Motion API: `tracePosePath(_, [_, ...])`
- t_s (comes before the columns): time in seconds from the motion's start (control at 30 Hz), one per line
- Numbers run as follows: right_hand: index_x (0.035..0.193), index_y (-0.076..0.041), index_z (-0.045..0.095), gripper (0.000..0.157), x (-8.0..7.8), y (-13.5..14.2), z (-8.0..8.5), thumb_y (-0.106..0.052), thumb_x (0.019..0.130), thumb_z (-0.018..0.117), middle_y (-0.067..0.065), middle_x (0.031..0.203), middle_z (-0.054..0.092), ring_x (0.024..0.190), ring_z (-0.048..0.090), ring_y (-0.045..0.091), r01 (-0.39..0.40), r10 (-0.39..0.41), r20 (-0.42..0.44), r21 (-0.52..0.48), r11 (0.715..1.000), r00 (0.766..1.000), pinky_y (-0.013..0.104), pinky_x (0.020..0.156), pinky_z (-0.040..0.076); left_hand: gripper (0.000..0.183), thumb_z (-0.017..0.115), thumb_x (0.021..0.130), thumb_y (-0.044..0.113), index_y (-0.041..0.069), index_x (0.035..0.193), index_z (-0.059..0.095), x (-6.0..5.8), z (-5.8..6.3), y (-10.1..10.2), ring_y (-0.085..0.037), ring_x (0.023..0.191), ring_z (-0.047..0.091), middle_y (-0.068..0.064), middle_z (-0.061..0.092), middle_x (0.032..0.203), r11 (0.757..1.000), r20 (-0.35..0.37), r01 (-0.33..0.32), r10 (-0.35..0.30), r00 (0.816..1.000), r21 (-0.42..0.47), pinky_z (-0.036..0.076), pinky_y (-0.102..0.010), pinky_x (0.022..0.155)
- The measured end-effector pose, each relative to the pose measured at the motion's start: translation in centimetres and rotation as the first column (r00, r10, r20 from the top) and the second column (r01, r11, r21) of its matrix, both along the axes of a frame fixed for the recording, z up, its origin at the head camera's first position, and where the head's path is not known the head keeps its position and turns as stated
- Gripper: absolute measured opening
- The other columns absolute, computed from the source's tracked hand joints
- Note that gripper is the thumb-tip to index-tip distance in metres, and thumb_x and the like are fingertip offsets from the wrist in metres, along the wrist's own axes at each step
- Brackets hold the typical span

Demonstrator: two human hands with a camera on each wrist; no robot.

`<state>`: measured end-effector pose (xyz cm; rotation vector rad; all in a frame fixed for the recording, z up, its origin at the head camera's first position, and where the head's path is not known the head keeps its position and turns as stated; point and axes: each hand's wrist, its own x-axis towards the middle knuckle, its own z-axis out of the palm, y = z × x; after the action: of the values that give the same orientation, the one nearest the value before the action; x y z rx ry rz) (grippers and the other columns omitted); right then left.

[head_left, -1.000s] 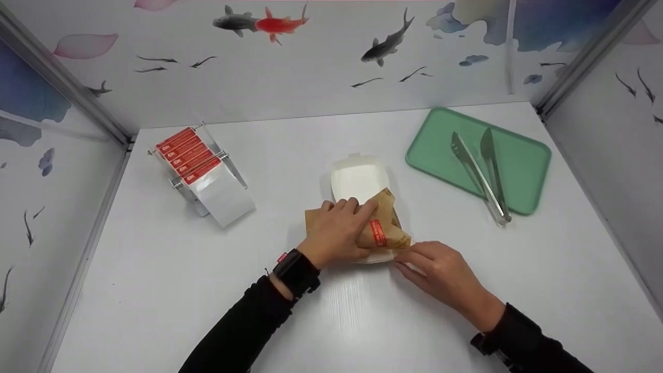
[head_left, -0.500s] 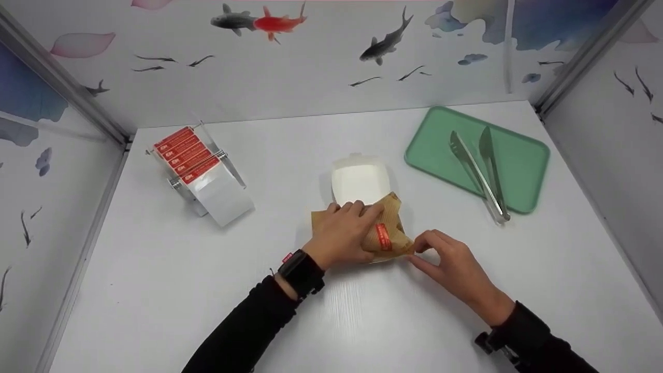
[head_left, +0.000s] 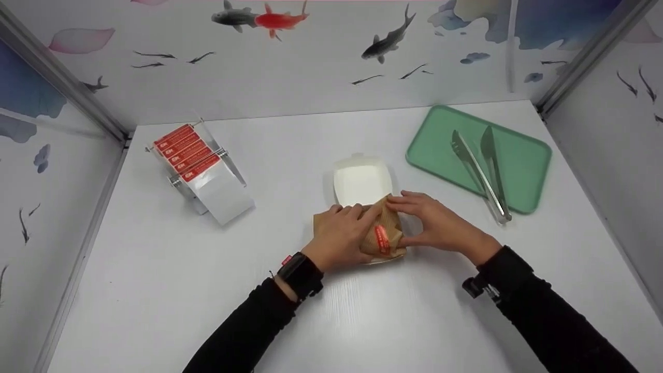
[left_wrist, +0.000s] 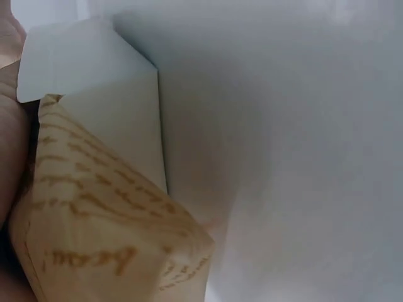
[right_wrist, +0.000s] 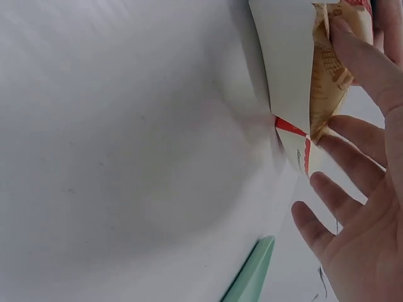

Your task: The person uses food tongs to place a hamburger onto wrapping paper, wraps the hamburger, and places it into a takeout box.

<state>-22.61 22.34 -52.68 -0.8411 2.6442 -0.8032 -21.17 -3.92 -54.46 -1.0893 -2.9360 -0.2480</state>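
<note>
A brown paper-wrapped package with a red sticker sits in the base of a white clamshell box, whose raised lid stands behind it. My left hand holds the package from above, fingers bent over its far side and thumb near its front. On the other end, my right hand touches the wrapper with thumb and fingertips spread apart. The right wrist view shows the thumb against the folded paper, beside the box wall. Printed wrapper juts past the box in the left wrist view.
At the back left stands a dispenser with a strip of red labels. A green tray lies at the back right, with metal tongs on it whose end overhangs the front edge. Printed walls enclose the white table.
My right hand has moved from the wrapper's near right corner up to its right side, and that corner is now tucked in. My left hand has shifted slightly right with the package.
</note>
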Motion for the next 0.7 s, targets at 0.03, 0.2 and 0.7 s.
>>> tracePosePath(0.03, [0.154, -0.004, 0.057, 0.082, 0.0, -0.2, 0.0, -0.025, 0.084, 0.094, 0.013, 0.165, 0.051, 0.158, 0.037, 0.045, -0.009, 0.009, -0.013, 0.002, 1.0, 1.0, 0.066, 0.126, 0.033, 0.113, 0.082, 0.081, 0.071, 0.023, 0.169, 0.03, 0.0, -0.1, 0.0, -0.023, 0.128, 0.068, -0.003, 0.064, 0.146, 1.0, 0.006, -0.001, 0.001, 1.0, 0.003, 0.049, -0.044, 0.11])
tracePosePath(0.2, [0.151, -0.004, 0.059, 0.087, 0.0, -1.3, -0.5, -0.024, 0.076, 0.099, 0.016, 0.159, 0.056, 0.149, 0.048, 0.043, 0.021, -0.019, -0.109, 0.015, 1.0, 0.994, 0.065, 0.121, 0.041, 0.117, 0.085, 0.081, 0.068, 0.022, 0.171, 0.026, 0.1, -0.4, 0.0, -0.024, 0.132, 0.066, -0.004, 0.062, 0.151, 1.0, 0.012, -0.002, 0.002, 1.0, 0.001, 0.048, -0.046, 0.112])
tracePosePath(0.7, [0.145, -0.009, 0.065, 0.087, -0.8, -2.0, -0.7, -0.032, 0.07, 0.102, 0.011, 0.144, 0.067, 0.135, 0.054, 0.037, 0.032, -0.018, -0.198, 0.064, 0.997, 0.98, 0.062, 0.111, 0.045, 0.113, 0.086, 0.079, 0.068, 0.022, 0.168, 0.033, 0.2, -0.4, 0.2, -0.025, 0.133, 0.065, -0.004, 0.061, 0.152, 0.999, -0.003, -0.013, 0.013, 1.0, -0.037, 0.049, -0.046, 0.111])
